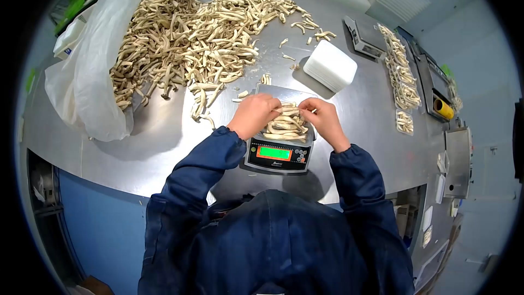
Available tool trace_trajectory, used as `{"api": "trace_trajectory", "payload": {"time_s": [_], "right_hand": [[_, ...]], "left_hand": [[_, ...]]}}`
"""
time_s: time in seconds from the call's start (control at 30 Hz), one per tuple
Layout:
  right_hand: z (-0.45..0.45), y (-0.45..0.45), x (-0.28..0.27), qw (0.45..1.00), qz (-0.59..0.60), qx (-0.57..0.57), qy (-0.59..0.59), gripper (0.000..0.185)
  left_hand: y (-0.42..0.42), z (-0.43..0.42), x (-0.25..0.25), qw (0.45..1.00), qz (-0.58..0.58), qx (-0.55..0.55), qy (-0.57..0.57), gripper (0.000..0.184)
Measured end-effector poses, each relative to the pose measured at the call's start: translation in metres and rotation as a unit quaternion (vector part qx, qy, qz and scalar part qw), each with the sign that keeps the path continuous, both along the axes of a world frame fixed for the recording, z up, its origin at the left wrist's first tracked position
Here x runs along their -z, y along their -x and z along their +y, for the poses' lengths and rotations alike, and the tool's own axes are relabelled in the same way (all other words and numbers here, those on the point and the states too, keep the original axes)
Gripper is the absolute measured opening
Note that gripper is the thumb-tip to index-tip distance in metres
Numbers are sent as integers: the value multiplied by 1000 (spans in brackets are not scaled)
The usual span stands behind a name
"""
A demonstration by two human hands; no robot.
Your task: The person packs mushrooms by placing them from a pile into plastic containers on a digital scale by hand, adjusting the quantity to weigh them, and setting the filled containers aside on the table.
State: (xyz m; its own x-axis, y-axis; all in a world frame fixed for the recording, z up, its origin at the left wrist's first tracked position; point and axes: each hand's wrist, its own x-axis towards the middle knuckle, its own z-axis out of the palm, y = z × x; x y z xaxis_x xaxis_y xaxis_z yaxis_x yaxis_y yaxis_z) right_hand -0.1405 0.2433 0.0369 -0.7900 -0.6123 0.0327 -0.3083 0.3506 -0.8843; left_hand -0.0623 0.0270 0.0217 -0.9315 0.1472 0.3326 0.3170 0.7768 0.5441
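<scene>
Jacket (273, 240) nearest; left hand (254, 113), right hand (325, 122) apart (grips unclear) at mushrooms (286, 124) on scale (278, 163); bag (97, 76) holds more.

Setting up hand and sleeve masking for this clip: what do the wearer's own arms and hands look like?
Left hand and right hand are bare, no gloves. Left sleeve and right sleeve are long, dark navy, loose and creased, gathered at the wrists. No cables or markings visible on either sleeve.
</scene>
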Motion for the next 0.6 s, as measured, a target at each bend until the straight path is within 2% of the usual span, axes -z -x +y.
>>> {"api": "trace_trajectory", "payload": {"time_s": [0.07,0.1,0.2,0.23,0.33,0.37,0.47,0.5,0.6], "right_hand": [[3,-2,6,977,204,-23,-54,12],[3,-6,5,973,218,-5,-73,14],[3,-11,1,970,224,52,-73,11],[5,-8,3,966,233,59,-97,21],[-5,-9,6,943,328,32,-51,35],[-7,-12,8,945,310,-12,-98,50],[-22,-22,19,911,366,-62,-179,57],[-25,-27,21,915,333,-80,-211,62],[-25,-37,28,912,338,-81,-216,65]], "left_hand": [[-1,2,3,999,47,-1,15,15],[-3,2,4,997,70,-2,22,14],[-7,-2,0,997,45,-21,-63,16],[-10,-6,-4,993,-43,-37,-102,24],[-13,-17,8,995,41,-30,-91,36],[-15,-22,12,997,-26,-2,-69,63],[-25,-16,26,999,-41,27,-18,89],[-26,-16,29,994,-102,37,-1,109],[-33,-9,35,995,-98,17,8,114]]}}
